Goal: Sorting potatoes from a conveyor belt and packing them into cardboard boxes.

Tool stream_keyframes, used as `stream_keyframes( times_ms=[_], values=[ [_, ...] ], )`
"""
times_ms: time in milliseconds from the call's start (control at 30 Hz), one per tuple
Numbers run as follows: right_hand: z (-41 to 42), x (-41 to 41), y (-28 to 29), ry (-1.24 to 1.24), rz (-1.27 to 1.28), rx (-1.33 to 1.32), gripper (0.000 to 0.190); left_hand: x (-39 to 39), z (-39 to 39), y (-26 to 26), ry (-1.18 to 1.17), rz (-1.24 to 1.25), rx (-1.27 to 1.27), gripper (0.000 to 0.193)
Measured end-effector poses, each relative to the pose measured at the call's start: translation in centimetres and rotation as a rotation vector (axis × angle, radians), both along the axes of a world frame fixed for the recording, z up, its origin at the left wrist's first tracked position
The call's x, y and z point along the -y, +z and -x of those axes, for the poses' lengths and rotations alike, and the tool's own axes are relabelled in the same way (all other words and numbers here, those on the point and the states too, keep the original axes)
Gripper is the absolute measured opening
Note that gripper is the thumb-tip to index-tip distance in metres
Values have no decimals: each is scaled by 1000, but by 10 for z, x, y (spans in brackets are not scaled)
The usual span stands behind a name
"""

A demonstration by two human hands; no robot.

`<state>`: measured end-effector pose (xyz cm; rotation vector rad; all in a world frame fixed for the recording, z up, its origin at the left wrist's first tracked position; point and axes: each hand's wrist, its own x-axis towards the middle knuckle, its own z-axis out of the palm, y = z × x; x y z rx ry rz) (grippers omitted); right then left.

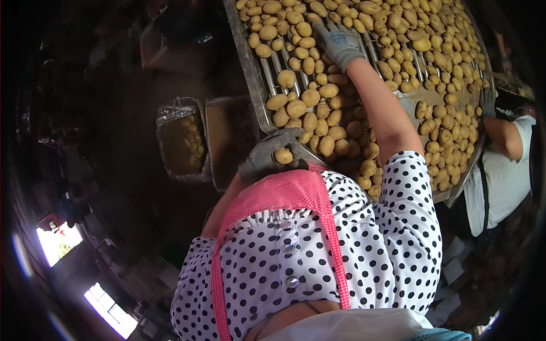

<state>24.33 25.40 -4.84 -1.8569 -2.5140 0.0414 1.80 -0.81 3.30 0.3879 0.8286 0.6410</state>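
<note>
My left hand (266,153), in a dark grey glove, is curled around a small potato (283,156) close to my apron. It rests by the near corner of a metal sorting table (266,123). Stretched out over the table, my right hand (341,44) wears a grey-blue glove bearing writing. Its fingers are apart and touch potatoes (313,18) near the far side; nothing shows held in it. Loose potatoes (310,98) cover much of the metal rollers (268,76). More potatoes (445,136) lie on a flat section at the right.
Left of the table stand a plastic-lined box (181,157) with some potatoes inside and a second box (222,140), its contents dim. A co-worker (499,170) in a white top stands at the right edge, a gloved hand (487,102) at the table's rim.
</note>
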Motion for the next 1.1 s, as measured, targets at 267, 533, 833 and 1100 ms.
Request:
stream_keyframes(
  times_ms=[267,533,833,1100],
  values=[
    [-10,20,27,-154,-103,-539,38,-6,9,10,-162,-459,-215,74],
    [46,-25,29,-175,172,-242,27,-10,-19,8,-140,-77,-37,55],
    [-2,41,48,-148,617,-1856,42,-14,9,-7,-169,-304,73,78],
    [-6,102,60,-21,918,-2329,52,-32,-8,-12,-38,-350,163,69]
  ],
)
